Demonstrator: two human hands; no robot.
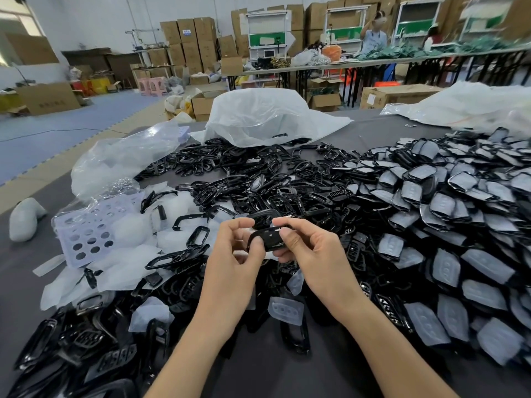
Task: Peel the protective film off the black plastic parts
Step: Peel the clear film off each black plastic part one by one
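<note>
Black part (268, 239) sat just above frame centre, lifted clear of the heap and pinched between both hands.

Handling, judged: a small, glossy, thin-walled shell, so light and stiff but probably slick on its face. It might flex or scuff if squeezed across the middle. The film looked thin, soft and clingy. It would be best started at a corner with a nail while the part is braced by its rims.

Left hand (235, 254) came up from 6 o'clock with the forearm angled inward. Its thumb pressed the part's near left edge and its fingers curled round behind.

Right hand (313, 254) entered from 5 o'clock. Thumb and forefinger nipped the part's upper right edge, and the other fingers curled beneath. Both hands were closed on the part.

Could not tell whether any film had lifted from it.

Around:
- Film-covered parts (448, 214) were heaped from 2 to 4 o'clock.
- Bare black frames (230, 165) were spread toward 12 o'clock.
- Loose film scraps (129, 262) lay at 9 o'clock, beside a lilac perforated basket (86, 234).
- A white bag (267, 116) lay at 12 o'clock on the grey table (17, 271).
</note>
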